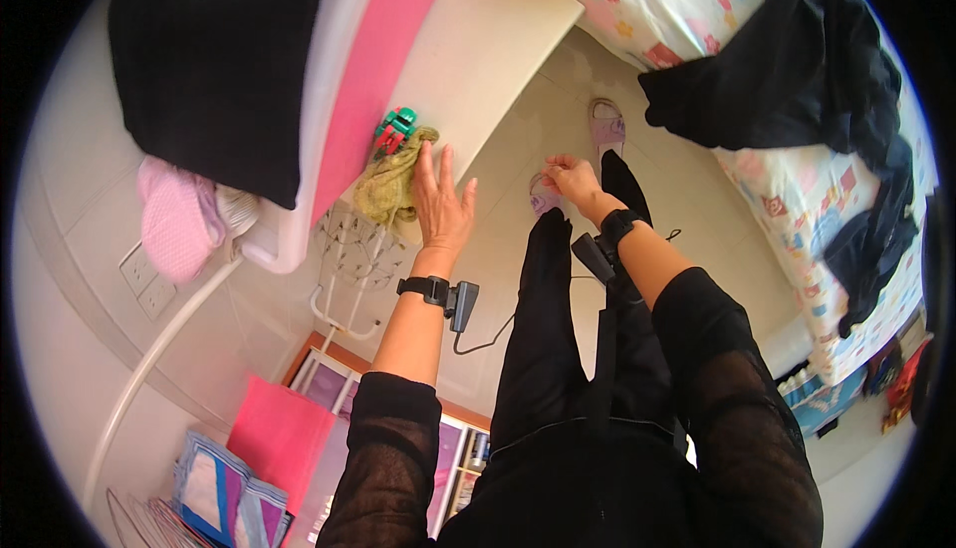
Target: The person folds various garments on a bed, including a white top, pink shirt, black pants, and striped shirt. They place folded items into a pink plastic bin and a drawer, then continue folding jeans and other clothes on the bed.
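My left hand (442,208) is at the edge of a cream-coloured tabletop (497,22), its thumb and two fingers spread. Its outer side lies against a crumpled yellow-green cloth (388,186), where the remaining fingers are hidden. Touching that cloth is a small green and red plastic object (394,130), beside a pink panel (381,40). My right hand (573,181) hangs in the air over the floor, above a lilac slipper (545,201). Its fingers are curled with the tips close together; whether something small is between them cannot be made out.
Black cloth (216,63) covers a white-rimmed item at left, with a pink textile (179,212) below. A hanger with clips (362,249) hangs under the table edge. On the right, black clothing (792,78) lies on a patterned bedsheet (784,212). Wrist device cables (485,343) hang loose.
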Demonstrator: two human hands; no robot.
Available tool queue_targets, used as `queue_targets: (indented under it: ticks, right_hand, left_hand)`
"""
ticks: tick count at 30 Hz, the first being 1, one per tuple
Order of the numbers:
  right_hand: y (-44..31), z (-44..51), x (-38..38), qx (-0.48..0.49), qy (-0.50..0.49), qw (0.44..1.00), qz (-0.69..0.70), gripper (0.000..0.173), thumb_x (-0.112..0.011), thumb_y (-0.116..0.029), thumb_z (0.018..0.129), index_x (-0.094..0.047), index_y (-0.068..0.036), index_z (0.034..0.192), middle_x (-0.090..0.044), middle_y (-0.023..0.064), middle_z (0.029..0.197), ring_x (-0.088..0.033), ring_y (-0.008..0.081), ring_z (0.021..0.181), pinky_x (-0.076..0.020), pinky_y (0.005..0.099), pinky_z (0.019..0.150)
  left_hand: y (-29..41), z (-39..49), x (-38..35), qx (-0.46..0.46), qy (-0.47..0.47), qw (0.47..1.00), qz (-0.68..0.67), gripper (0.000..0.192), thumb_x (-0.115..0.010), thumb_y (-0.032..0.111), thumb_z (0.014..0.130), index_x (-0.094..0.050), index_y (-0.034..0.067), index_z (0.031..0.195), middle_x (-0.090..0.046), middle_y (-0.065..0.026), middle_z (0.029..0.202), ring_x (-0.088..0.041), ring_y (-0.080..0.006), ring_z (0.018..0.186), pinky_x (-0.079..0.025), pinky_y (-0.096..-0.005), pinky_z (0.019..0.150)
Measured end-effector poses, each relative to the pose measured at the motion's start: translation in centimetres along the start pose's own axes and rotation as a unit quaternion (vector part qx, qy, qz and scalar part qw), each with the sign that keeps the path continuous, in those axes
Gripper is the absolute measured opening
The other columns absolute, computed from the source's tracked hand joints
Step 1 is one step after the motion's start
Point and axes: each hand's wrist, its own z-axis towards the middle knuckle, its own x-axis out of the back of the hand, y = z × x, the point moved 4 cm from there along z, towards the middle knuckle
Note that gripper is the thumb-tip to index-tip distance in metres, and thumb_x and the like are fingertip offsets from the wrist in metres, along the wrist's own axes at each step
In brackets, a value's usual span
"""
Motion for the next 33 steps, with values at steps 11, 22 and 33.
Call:
queue_targets:
  ticks: [11, 22, 33]
  right_hand:
    - [2.0, 1.1, -3.2, 0.059, -0.046, 0.993, 0.096, 0.035, -0.055, -0.015, 0.09, -0.052, 0.0, 0.122, -0.063, 0.0077, 0.105, -0.062, 0.0154, 0.088, -0.048, 0.0258, 0.075]
    - [-0.5, 3.5, -2.5, 0.111, -0.073, 0.985, 0.108, 0.052, -0.051, -0.016, 0.089, -0.036, -0.002, 0.137, -0.049, 0.0092, 0.132, -0.051, 0.0192, 0.114, -0.0439, 0.0311, 0.089]
    - [-1.8, 11.4, -6.6, 0.103, -0.167, 0.971, 0.134, 0.032, -0.052, -0.024, 0.091, -0.05, -0.002, 0.115, -0.057, 0.0081, 0.113, -0.051, 0.0176, 0.108, -0.0447, 0.0342, 0.09]
  left_hand:
    - [2.8, 3.3, -4.2, -0.171, 0.088, 0.98, 0.05, 0.054, -0.066, 0.013, 0.076, -0.048, 0.008, 0.127, -0.044, -0.0126, 0.13, -0.042, -0.0307, 0.12, -0.035, -0.0432, 0.099]
    - [2.9, 3.4, -5.1, -0.187, 0.094, 0.977, 0.029, 0.057, -0.057, 0.018, 0.081, -0.041, 0.002, 0.133, -0.039, -0.0178, 0.137, -0.039, -0.0355, 0.125, -0.033, -0.0474, 0.102]
    - [2.8, 3.2, -6.2, -0.228, 0.099, 0.965, 0.08, 0.064, -0.053, 0.028, 0.084, -0.034, -0.004, 0.136, -0.035, -0.0238, 0.138, -0.036, -0.0405, 0.126, -0.03, -0.0479, 0.104]
